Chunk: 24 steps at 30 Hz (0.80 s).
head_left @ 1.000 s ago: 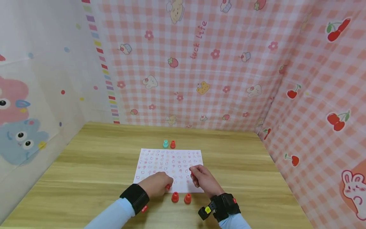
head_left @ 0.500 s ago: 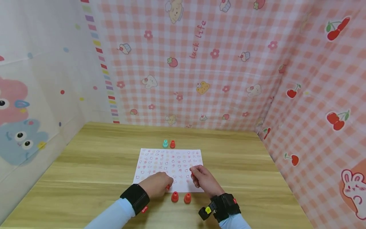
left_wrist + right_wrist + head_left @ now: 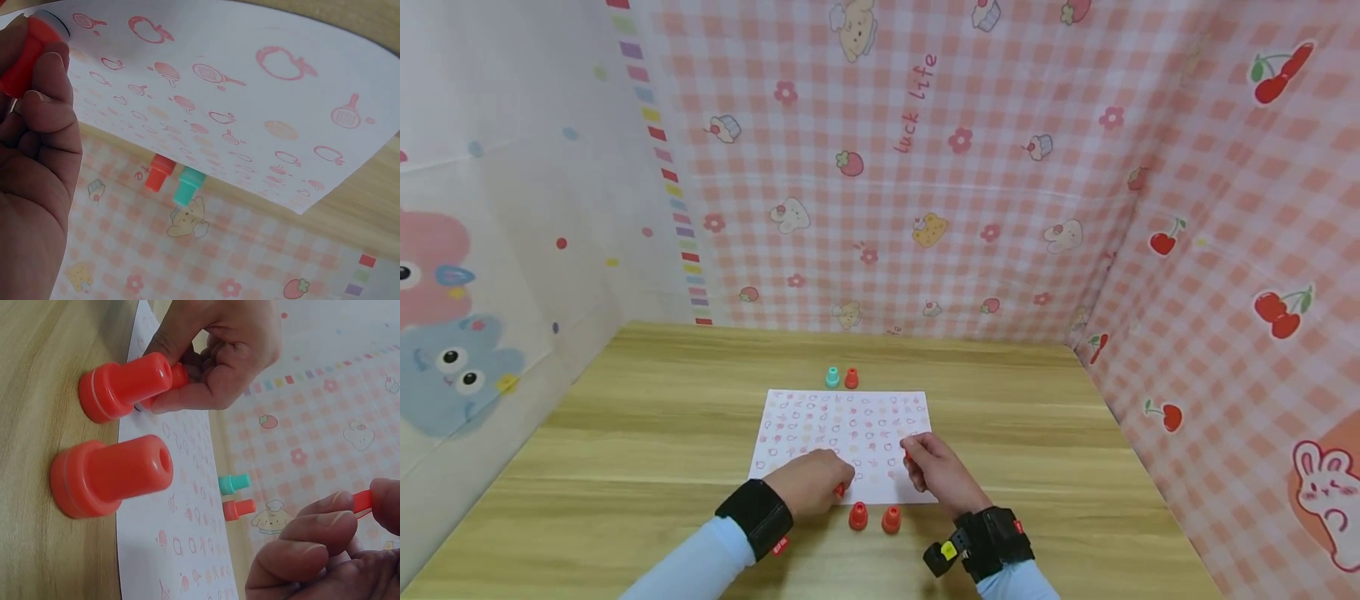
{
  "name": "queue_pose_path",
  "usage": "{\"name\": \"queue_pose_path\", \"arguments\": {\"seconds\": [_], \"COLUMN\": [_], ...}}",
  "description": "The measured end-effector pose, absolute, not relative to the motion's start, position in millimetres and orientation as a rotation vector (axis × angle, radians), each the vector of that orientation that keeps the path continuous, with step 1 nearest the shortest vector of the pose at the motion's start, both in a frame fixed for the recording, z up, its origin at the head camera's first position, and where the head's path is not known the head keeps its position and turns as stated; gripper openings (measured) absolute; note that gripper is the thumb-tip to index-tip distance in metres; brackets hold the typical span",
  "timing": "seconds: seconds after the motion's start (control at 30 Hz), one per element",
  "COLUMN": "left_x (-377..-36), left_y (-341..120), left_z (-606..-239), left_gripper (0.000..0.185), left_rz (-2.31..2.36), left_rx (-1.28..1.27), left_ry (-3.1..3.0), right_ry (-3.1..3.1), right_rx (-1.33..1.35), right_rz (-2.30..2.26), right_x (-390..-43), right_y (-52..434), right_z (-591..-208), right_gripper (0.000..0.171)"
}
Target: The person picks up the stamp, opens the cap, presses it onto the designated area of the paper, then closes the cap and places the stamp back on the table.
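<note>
On the desk point(image 3: 625, 417), our left hand point(image 3: 808, 483) pinches a red stamp point(image 3: 28, 53) against the stamped sheet point(image 3: 846, 433); our right hand point(image 3: 936, 475) grips another point(image 3: 362, 501) just above. We judge stamping underway; next, an unmarked spot.

A: The head view looks forward and down from above the table edge, taking in the whole stamped sheet point(image 3: 847, 442).

B: And the wrist views?

A: Both sit low and close. The left looks past its fingers point(image 3: 39, 119) across the sheet; both share the teal stamp point(image 3: 187, 187) beyond the fingertips.
</note>
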<state>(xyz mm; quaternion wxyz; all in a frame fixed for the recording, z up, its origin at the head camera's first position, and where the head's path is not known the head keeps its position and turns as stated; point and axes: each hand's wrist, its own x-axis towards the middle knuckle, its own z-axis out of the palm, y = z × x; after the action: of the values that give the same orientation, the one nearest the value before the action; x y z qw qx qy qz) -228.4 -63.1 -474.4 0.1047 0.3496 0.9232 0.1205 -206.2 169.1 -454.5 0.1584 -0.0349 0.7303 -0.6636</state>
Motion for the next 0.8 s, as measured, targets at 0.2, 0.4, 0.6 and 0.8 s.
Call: {"name": "queue_pose_path", "arguments": {"seconds": [0.2,0.4,0.6,0.8], "left_x": [-227.3,-226.7,-228.3,-228.1], "left_y": [-64.9,-64.5,-64.7,-66.7], "left_z": [-474.7,-472.4,-473.2,-470.8], "left_gripper": [0.008,0.008,0.01,0.01], "left_rz": [0.351,0.339,0.317,0.307], "left_rx": [1.04,1.051,1.057,1.05], "left_ry": [2.725,2.729,2.737,2.74], "right_ry": [2.092,2.092,2.09,2.094], "right_rx": [-0.093,-0.086,-0.102,-0.091], "right_rz": [-1.897,-1.896,-1.891,-1.892], "right_x": [-205.6,-206.0,-206.2,-207.3], "right_y": [169.1,168.9,170.1,169.6], "right_z": [-455.1,-457.2,-457.8,-458.7], "right_gripper": [0.031,0.032,0.034,0.035]}}
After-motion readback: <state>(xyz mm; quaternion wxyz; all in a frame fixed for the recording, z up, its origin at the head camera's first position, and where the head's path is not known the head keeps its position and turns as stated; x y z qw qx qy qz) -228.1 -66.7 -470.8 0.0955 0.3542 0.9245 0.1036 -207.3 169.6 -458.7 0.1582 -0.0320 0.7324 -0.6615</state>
